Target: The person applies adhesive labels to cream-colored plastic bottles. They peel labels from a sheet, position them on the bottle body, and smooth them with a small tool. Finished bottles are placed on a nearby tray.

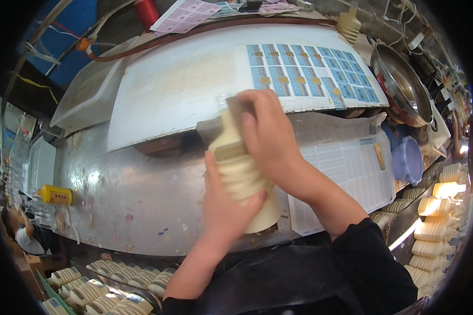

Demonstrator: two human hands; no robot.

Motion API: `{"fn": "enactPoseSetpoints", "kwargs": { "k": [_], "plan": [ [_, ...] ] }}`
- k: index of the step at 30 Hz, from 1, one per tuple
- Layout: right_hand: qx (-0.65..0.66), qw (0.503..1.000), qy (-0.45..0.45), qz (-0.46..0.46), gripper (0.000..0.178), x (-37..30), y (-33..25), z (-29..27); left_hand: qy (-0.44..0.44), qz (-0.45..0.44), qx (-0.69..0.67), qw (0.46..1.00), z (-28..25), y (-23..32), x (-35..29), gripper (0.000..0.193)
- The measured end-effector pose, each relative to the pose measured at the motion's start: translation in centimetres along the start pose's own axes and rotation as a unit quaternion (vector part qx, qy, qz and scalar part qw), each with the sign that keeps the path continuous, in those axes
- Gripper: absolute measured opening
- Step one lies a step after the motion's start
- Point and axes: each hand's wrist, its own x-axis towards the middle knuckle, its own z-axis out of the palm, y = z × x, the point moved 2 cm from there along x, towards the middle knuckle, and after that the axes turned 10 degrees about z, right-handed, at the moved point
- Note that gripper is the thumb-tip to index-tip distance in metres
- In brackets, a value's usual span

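The left hand [223,210] is wrapped around the lower body of a cream bottle [231,170], its thumb on the right side and its fingers on the left. The right hand [270,131] pinches a flat grey piece [240,110] against the bottle's neck; blur hides what that piece is. The bottle is above the near part of the metal table [126,205], neck toward the board and base toward the person; whether the base touches the table cannot be told, nor what is inside.

Just right of the bottle, a clear plastic sheet [341,184] with a grid lies under the right forearm, which covers part of it. Just beyond, a white board [173,89] carries blue label sheets [289,68] on its right half; one strip sits askew.

Farther right are a purple bucket [407,160], contents unclear, and a wide metal pan [404,84] showing shiny bare metal inside. Another cream bottle [348,27] is at the board's far right corner. Left of the board is a whitish plastic tub [92,86] with a stained inside. A yellow bottle [56,195] is at the table's left end. Below the table's near edge, at lower left, trays hold rows of cream bottles [123,275]; more bottles [428,247] line the right side.
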Motion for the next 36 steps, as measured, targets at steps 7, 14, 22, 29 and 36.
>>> {"fn": "enactPoseSetpoints", "kwargs": {
  "k": [7,14,22,29,36],
  "plan": [
    [-0.160,0.978,-0.116,-0.065,0.027,-0.4,-4.9,3.9,-0.041,0.021,0.080,0.996,-0.1,2.1,1.0,0.080],
    [-0.186,0.970,-0.075,-0.134,0.030,-0.4,-4.4,3.7,-0.013,0.000,0.044,0.999,-0.2,1.6,0.7,0.086],
    [-0.008,1.000,0.001,-0.026,0.030,0.0,3.4,-1.7,-0.004,0.088,0.061,0.994,0.0,-0.7,0.1,0.110],
    [0.032,0.996,0.066,-0.043,0.032,-0.9,5.8,-1.0,0.006,0.093,0.019,0.995,0.3,-1.6,0.2,0.115],
    [0.050,0.991,0.106,-0.070,0.035,-1.2,6.3,-1.1,0.006,0.062,-0.049,0.997,0.1,-1.5,0.1,0.116]
  ]
}}
